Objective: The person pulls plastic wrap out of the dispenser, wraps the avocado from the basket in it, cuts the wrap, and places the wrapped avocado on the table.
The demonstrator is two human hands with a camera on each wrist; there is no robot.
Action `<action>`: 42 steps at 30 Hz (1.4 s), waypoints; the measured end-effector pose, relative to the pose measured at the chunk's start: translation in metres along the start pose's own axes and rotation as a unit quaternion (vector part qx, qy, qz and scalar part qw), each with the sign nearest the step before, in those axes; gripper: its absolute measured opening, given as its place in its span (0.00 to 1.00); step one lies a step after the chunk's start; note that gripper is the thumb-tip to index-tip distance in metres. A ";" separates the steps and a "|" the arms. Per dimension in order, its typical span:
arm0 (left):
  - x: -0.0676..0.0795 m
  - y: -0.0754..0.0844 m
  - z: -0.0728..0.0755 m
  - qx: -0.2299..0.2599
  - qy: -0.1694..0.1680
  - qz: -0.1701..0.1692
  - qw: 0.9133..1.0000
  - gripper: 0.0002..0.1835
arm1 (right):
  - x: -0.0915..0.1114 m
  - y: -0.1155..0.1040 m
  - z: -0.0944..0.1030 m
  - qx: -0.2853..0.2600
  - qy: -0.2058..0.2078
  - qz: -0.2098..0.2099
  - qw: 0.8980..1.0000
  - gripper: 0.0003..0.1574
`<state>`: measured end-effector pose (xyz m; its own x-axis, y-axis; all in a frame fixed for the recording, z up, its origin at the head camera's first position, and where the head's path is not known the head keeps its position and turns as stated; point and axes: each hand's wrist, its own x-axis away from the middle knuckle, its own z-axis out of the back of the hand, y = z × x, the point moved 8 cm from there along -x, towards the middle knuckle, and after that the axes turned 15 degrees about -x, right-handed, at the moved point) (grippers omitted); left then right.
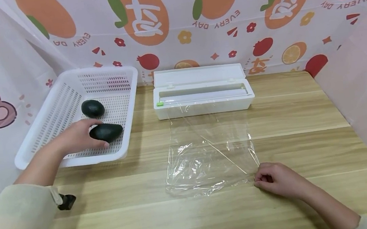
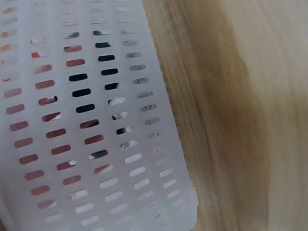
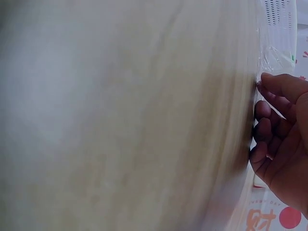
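Note:
In the head view my left hand (image 1: 78,137) reaches into a white slotted basket (image 1: 134,93) and grips a dark green avocado (image 1: 110,132), thumb on the near side and fingers on the far side. A second avocado (image 1: 93,108) lies just behind it. Through the slots of the basket wall (image 2: 57,115), the left wrist view gives dark and skin-toned patches. My right hand (image 1: 279,180) pinches the near right corner of a sheet of clear cling film (image 1: 205,157) at the tabletop. Thumb and index finger meet at the film in the right wrist view, the other fingers curled.
The film runs back to a white cling film dispenser (image 1: 204,108), lid raised, with a green slider (image 1: 160,104) at its left end. Wood-grain table (image 1: 141,217) lies under everything. Printed sheeting (image 1: 180,24) hangs behind and along both sides.

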<state>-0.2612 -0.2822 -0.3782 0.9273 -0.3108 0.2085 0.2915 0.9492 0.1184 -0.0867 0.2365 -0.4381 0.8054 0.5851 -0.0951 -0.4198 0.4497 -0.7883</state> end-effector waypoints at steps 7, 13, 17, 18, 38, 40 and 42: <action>0.013 0.005 0.019 0.063 0.090 0.043 0.993 0.49 | 0.000 0.002 0.000 -0.001 0.004 0.000 1.000 0.13; 0.030 0.015 0.037 0.058 0.216 0.025 0.974 0.45 | 0.001 0.003 -0.002 -0.005 0.005 -0.001 1.000 0.12; 0.046 0.034 0.052 -0.006 0.354 -0.055 0.934 0.44 | 0.001 0.003 -0.002 -0.005 0.003 0.000 1.000 0.12; 0.050 0.039 0.055 -0.022 0.385 -0.077 0.919 0.46 | 0.001 0.003 -0.002 -0.005 0.003 0.000 1.000 0.12; 0.078 0.177 0.063 0.000 0.497 -0.314 0.809 0.39 | 0.002 -0.001 -0.002 0.001 0.004 0.000 1.000 0.12; 0.075 0.199 0.053 0.007 0.469 -0.340 0.815 0.38 | 0.002 -0.002 -0.001 0.002 0.003 0.004 1.000 0.12; 0.070 0.219 0.040 0.009 0.437 -0.357 0.825 0.40 | 0.001 -0.003 -0.002 0.005 0.000 0.009 1.000 0.12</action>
<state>-0.1421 -0.0983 -0.2989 0.3376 -0.6298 -0.6996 0.8414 0.5352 -0.0757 -0.0839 0.2347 -0.4367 0.7982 0.5924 -0.1093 -0.4377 0.4457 -0.7809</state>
